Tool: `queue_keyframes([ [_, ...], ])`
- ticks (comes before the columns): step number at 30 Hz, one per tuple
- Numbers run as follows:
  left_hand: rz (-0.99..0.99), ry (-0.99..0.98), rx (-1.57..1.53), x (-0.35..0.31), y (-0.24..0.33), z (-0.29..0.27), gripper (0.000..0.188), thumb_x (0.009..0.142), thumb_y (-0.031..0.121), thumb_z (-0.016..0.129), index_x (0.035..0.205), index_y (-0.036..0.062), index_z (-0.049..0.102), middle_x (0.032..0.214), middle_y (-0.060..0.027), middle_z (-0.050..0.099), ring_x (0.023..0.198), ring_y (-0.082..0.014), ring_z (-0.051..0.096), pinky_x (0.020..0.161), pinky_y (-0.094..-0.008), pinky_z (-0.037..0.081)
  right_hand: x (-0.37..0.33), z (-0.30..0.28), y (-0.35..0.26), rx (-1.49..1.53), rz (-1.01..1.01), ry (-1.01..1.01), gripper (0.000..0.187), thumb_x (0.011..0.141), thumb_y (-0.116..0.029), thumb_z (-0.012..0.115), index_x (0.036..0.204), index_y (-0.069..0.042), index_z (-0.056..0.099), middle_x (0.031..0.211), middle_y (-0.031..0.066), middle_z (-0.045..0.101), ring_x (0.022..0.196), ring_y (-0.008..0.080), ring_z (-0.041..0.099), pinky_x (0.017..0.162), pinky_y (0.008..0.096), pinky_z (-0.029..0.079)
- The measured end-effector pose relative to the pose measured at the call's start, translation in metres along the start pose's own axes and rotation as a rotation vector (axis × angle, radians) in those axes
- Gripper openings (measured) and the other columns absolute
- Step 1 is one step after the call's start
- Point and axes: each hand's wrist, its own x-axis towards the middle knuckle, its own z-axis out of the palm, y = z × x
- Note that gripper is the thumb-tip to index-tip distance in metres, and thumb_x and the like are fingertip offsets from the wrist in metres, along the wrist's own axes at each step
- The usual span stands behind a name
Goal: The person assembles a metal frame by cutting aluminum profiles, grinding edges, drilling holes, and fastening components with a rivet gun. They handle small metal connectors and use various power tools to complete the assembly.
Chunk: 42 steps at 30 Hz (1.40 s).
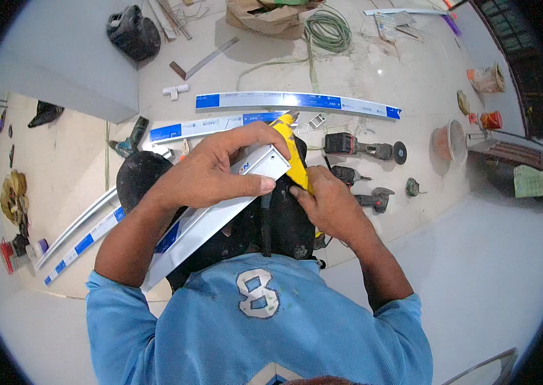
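"Where's the shiny bar (210, 221)?"

"Slanting over the lap (294, 224). The left hand (220, 167) has its top end pinched between thumb and bent fingers, I guess so it won't wobble."

"And the right hand (335, 199)?"

"Its fingers curl around the yellow tool (297, 170), beside the bar's end. They're partly hidden, so I can't tell how tight."

"Why's the grinder (364, 147) on the floor (425, 90)?"

"Maybe for easy reach."

A long white profile (210, 221) slants, one end beside a tilted yellow tool (297, 171).
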Motion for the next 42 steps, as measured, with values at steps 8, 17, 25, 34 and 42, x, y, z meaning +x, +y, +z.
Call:
queue_keyframes([
  [8, -0.134, 0.007, -0.057, 0.000, -0.016, 0.003, 0.049, 0.090, 0.019, 0.085, 0.134, 0.0064, 0.066, 0.129, -0.0115, 0.067, 0.113, -0.0170, 0.068, 0.090, -0.0307, 0.061, 0.030, -0.042, 0.043, 0.646, -0.213, 0.098, 0.025, 0.105, -0.016, 0.064, 0.118, 0.005, 0.067, 0.108, 0.0199, 0.073, 0.086, 0.0250, 0.075, 0.072, 0.0369, 0.063],
  [17, -0.164, 0.022, -0.074, -0.001, -0.017, 0.000, 0.046, 0.089, 0.023, 0.086, 0.130, 0.0105, 0.069, 0.126, -0.0075, 0.067, 0.111, -0.0168, 0.065, 0.097, -0.0324, 0.053, 0.104, -0.025, 0.032, 1.093, -0.182, 0.150, 0.030, 0.114, -0.025, 0.058, 0.111, 0.002, 0.073, 0.079, 0.0040, 0.069, 0.059, 0.0079, 0.058, 0.049, 0.0219, 0.044],
  [25, -0.110, 0.012, -0.042, -0.002, -0.025, -0.003, 0.049, 0.091, 0.017, 0.084, 0.134, 0.0052, 0.065, 0.129, -0.0155, 0.069, 0.100, -0.0176, 0.073, 0.083, -0.0306, 0.065, 0.119, -0.016, 0.027, 1.046, -0.182, 0.176, 0.027, 0.110, -0.023, 0.065, 0.100, -0.001, 0.075, 0.071, -0.0027, 0.059, 0.058, 0.0052, 0.048, 0.050, 0.0226, 0.038],
  [34, -0.127, 0.009, -0.073, -0.001, -0.023, -0.002, 0.049, 0.090, 0.018, 0.084, 0.134, 0.0061, 0.065, 0.130, -0.0161, 0.069, 0.097, -0.0162, 0.074, 0.081, -0.0292, 0.065, 0.117, -0.023, 0.037, 0.899, -0.344, 0.055, 0.019, 0.104, -0.019, 0.072, 0.106, 0.000, 0.073, 0.084, 0.0020, 0.070, 0.072, 0.0056, 0.062, 0.060, 0.0228, 0.051],
  [42, -0.184, 0.053, -0.101, -0.003, -0.020, 0.001, 0.047, 0.086, 0.029, 0.088, 0.128, 0.0141, 0.072, 0.124, -0.0042, 0.067, 0.116, -0.0179, 0.061, 0.105, -0.0343, 0.047, 0.116, -0.024, 0.032, 0.931, -0.251, 0.251, 0.015, 0.103, -0.010, 0.071, 0.110, 0.003, 0.075, 0.092, 0.0055, 0.075, 0.084, 0.0113, 0.069, 0.079, 0.0274, 0.059],
])
